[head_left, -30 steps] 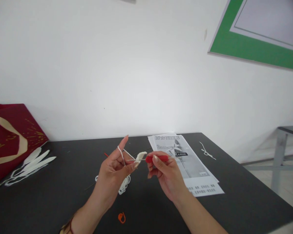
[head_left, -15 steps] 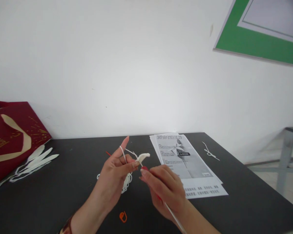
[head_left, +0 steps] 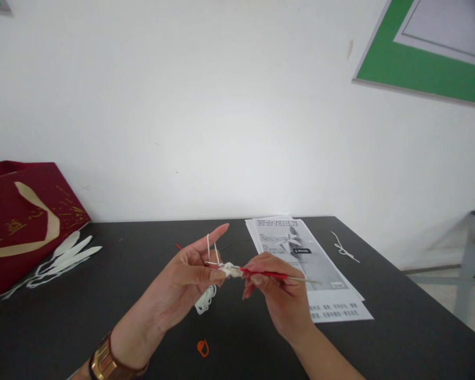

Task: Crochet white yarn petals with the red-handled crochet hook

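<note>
My left hand (head_left: 188,282) is raised over the black table (head_left: 103,327), thumb and finger pinched on a small white crocheted piece (head_left: 229,270). White yarn (head_left: 208,247) loops over its outstretched index finger, and a tail hangs down to a loose heap (head_left: 205,302) on the table. My right hand (head_left: 279,298) grips a red-handled crochet hook (head_left: 269,274) that lies almost level, its tip in the white piece.
Printed instruction sheets (head_left: 312,269) lie to the right, a short knotted bit of yarn (head_left: 344,248) beyond them. An orange stitch marker (head_left: 202,348) sits near me. White crocheted petals (head_left: 63,256) and a dark red gift bag (head_left: 19,221) lie at far left. A grey table leg (head_left: 471,264) stands to the right.
The hook swung from pointing down toward me back to level, its tip entering the white piece. My left index finger lowered, and both hands shifted slightly right.
</note>
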### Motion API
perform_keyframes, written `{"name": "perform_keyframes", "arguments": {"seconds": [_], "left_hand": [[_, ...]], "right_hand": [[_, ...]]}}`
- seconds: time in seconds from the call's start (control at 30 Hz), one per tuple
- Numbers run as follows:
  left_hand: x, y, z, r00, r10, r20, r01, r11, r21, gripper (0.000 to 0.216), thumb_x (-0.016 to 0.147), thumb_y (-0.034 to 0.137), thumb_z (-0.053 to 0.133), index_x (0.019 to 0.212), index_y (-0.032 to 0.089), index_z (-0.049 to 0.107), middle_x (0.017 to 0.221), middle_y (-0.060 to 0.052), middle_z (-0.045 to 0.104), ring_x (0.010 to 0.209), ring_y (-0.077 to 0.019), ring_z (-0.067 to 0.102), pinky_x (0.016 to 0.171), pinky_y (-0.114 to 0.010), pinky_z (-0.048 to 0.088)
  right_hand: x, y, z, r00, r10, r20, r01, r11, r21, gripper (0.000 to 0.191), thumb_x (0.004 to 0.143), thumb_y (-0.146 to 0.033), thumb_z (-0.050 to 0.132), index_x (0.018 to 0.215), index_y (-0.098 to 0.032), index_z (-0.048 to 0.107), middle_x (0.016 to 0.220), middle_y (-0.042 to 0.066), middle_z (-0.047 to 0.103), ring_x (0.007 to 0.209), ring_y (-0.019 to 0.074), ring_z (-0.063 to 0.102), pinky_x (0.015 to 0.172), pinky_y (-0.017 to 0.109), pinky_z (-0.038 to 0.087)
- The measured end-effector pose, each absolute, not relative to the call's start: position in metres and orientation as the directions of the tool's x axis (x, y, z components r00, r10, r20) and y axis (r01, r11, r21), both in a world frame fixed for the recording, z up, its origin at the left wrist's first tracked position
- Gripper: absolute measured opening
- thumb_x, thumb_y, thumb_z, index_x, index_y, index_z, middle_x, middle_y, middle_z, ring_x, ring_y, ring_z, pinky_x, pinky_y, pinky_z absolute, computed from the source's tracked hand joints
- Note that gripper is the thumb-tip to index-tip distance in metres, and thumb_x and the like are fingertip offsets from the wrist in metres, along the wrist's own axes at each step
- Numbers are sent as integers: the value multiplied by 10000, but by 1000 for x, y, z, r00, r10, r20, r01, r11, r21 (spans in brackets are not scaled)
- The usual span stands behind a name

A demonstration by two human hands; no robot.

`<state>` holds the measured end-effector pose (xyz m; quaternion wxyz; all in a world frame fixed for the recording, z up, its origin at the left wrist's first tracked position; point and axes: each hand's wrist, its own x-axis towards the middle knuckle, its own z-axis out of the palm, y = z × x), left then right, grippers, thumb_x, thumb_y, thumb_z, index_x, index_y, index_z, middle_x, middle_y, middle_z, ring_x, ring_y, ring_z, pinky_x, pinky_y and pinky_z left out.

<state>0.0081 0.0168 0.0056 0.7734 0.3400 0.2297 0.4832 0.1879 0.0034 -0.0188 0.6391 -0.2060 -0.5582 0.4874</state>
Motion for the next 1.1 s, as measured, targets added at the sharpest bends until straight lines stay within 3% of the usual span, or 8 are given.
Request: {"name": "perform_keyframes", "arguments": {"seconds": [0.5, 1.1], "left_hand": [[-2, 14, 11, 495, 869, 30, -542, 281, 792, 758, 620, -2, 760, 1314, 230, 563, 639, 40, 616, 556, -81, 531, 537, -194, 404], [-6, 15, 7, 633, 774, -17, -522, 443, 729, 798, 535, -39, 708, 1296, 159, 579, 593, 27, 612, 508, -84, 476, 491, -206, 351]], "right_hand": [[195, 2, -10, -92, 914, 396, -565, 280, -776, 57, 777, -201, 740, 833, -197, 749, 706, 2, 684, 533, 91, 616, 459, 183, 562], [213, 7, -1, -246, 855, 456, -494, 294, -818, 37, 776, -197, 738, 808, -211, 751, 737, 10, 631, 524, 110, 632, 456, 229, 576]]}}
